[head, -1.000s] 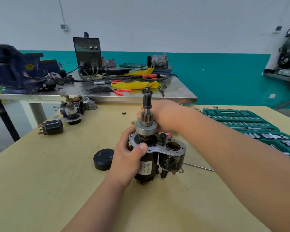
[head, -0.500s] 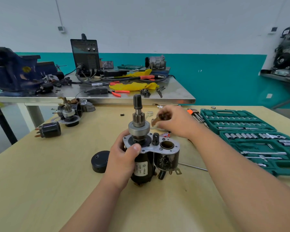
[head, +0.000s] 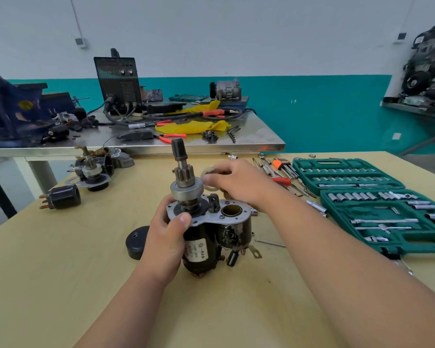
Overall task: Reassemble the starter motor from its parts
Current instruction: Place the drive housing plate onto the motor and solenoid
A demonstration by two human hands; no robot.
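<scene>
Starter motor (head: 204, 247) stands on end on the tabletop (head: 60, 272), shaft (head: 178, 149) up, pinion (head: 185, 173) exposed. Left hand (head: 167, 237) grips the body, fingers wrapped round it, thumb on the edge of the mounting plate (head: 206, 219). Right hand (head: 239, 183) pinches a pale ring (head: 211, 189), prob. a washer or stop collar, just beside the pinion and not yet over the shaft.

Risks, as I judge them:
- The pinch looks light & only at the rim, so the ring could slip. It might drop into the open solenoid bore (head: 232, 210) right below, or roll off among the loose tools.
- Fed on tilted, it may cock on the shaft tip or catch the pinion teeth.
- The motor is tall on a small base. If the left grip slackens while the right pushes down, it could tip, maybe onto the black end cap (head: 136, 243) lying beside it.

Containers: one open green socket case (head: 399, 247), two halves, on the right.
- Far half: rows of small sockets/bits in their slots.
- Near half: a row of sockets, plus extension bars & handles.
- A few sockets (head: 317, 205) and a hex key set (head: 284, 168) lie outside it on the tabletop.
</scene>
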